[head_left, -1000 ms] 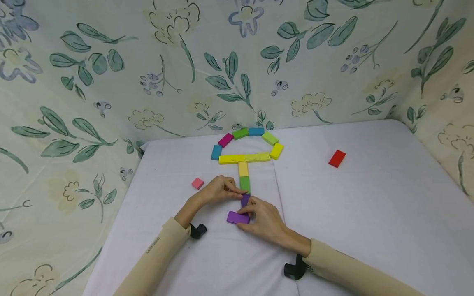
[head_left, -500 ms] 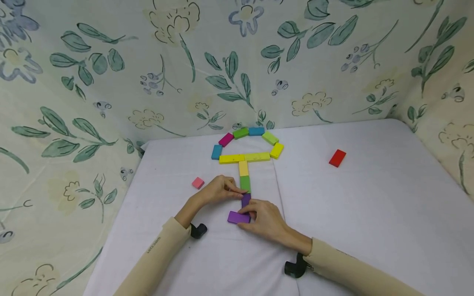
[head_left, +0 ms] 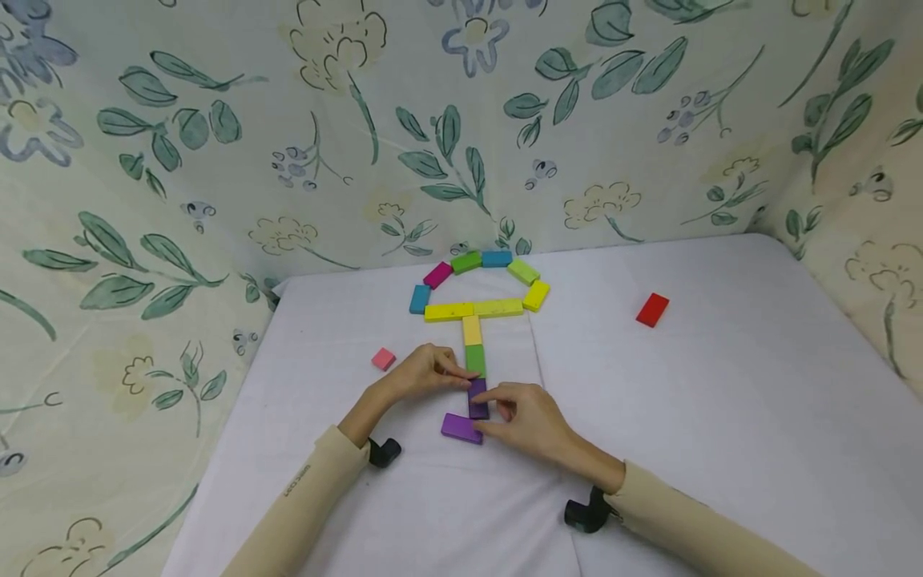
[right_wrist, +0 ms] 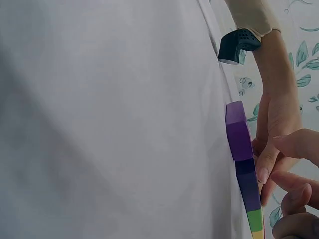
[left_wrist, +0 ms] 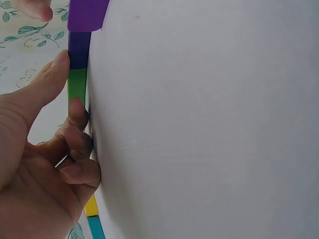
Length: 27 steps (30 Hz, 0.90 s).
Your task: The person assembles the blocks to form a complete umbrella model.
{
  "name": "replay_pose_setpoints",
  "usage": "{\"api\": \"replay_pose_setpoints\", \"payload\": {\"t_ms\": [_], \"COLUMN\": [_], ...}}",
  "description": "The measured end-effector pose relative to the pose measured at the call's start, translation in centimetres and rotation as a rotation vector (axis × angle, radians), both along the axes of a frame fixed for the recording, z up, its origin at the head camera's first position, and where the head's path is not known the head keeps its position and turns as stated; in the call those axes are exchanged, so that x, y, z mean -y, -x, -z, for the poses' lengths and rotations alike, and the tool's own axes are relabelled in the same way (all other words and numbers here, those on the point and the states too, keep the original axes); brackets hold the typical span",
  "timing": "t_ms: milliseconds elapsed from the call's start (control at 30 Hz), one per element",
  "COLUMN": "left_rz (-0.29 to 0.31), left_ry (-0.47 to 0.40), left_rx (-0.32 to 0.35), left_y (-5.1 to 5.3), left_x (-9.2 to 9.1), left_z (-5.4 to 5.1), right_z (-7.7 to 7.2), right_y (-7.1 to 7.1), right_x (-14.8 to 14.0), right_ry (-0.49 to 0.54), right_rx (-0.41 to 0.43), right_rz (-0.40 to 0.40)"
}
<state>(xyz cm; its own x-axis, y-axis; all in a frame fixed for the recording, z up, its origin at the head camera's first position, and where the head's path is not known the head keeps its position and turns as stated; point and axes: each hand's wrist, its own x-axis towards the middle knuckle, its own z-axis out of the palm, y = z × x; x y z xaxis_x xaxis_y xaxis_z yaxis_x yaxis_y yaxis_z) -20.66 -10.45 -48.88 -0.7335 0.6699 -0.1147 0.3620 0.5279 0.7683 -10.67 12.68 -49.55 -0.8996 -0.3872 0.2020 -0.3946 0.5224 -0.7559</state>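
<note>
A bright purple block (head_left: 461, 428) lies crosswise and slightly tilted at the near end of a column of blocks. Above it in the column are a dark purple block (head_left: 478, 407) and a green block (head_left: 473, 361). My left hand (head_left: 425, 372) rests at the column's left side, its thumb and index fingertips by the joint of these two. In the left wrist view, the thumb (left_wrist: 55, 74) is by the dark purple block. My right hand (head_left: 530, 417) hovers on the right, thumb and index finger spread. In the right wrist view its fingertips (right_wrist: 289, 144) appear apart from the blocks.
A pale yellow block (head_left: 472, 329) continues the column to two yellow blocks (head_left: 449, 312) lying crosswise, under an arch of coloured blocks (head_left: 496, 259). A pink block (head_left: 384, 358) lies left, a red block (head_left: 652, 310) right. White cloth (head_left: 692, 433) covers the table before a floral curtain.
My right hand has let go of the bright purple block and drawn a little to the right, fingers spreading. The bright purple block sits slightly more tilted. My left hand has stayed put.
</note>
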Motion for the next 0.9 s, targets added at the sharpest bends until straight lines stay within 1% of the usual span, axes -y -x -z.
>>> {"api": "replay_pose_setpoints", "payload": {"t_ms": [133,300,367,433,533,600,667,800,900], "left_rz": [0.0,0.018,0.016,0.018,0.014,0.008,-0.002,-0.003,-0.004], "left_ry": [0.002,0.009,0.019,0.024,0.006,-0.026,-0.055,-0.06,-0.047], "left_rx": [-0.005,-0.014,-0.007,-0.015,-0.041,-0.053,-0.048,-0.047,-0.065], "left_y": [-0.1,-0.2,-0.5,-0.8,-1.8,-2.7,-3.8,-5.8,-6.8], "left_x": [0.0,0.1,0.2,0.3,0.5,0.7,0.9,1.2,1.2], "left_z": [0.0,-0.2,-0.4,-0.5,-0.9,-1.1,-1.2,-1.1,-0.7], "right_z": [0.0,-0.1,-0.2,-0.4,-0.6,-0.8,-0.8,-0.7,-0.7], "right_y": [0.3,0.5,0.6,0.8,1.2,1.6,2.1,3.1,3.8], "right_x": [-1.0,-2.2,-2.9,-3.7,-5.4,-6.8,-8.2,-11.2,-13.5], "right_ry": [-0.011,0.006,0.003,-0.003,-0.016,-0.018,-0.025,-0.053,-0.072], "right_rx": [0.022,0.032,0.044,0.062,0.08,0.084,0.083,0.08,0.083], "right_rz": [0.012,0.025,0.037,0.067,0.119,0.168,0.212,0.309,0.378]}}
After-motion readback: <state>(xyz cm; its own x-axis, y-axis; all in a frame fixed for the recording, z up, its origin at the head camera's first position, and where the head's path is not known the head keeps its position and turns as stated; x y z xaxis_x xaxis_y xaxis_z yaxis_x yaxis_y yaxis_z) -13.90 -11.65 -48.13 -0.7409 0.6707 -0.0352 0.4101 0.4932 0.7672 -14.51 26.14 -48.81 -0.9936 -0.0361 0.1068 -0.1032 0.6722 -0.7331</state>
